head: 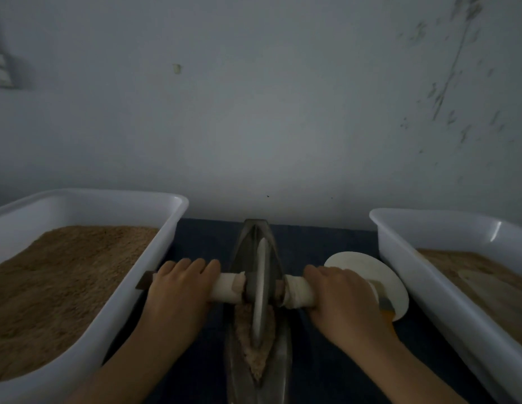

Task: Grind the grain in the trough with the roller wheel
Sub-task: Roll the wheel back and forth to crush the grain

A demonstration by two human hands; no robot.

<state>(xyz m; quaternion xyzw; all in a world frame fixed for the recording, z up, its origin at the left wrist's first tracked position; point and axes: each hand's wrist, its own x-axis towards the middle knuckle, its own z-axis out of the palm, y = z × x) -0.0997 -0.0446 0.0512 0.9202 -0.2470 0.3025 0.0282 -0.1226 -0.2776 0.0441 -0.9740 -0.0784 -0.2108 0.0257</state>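
Dim, bluish pic w/ soft blur throughout, wide-angle bending at edges, faint glare on right tub (497, 228).

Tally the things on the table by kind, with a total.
White tubs: 2
Trough: 1
Roller wheel: 1
White plate: 1
Total: 5
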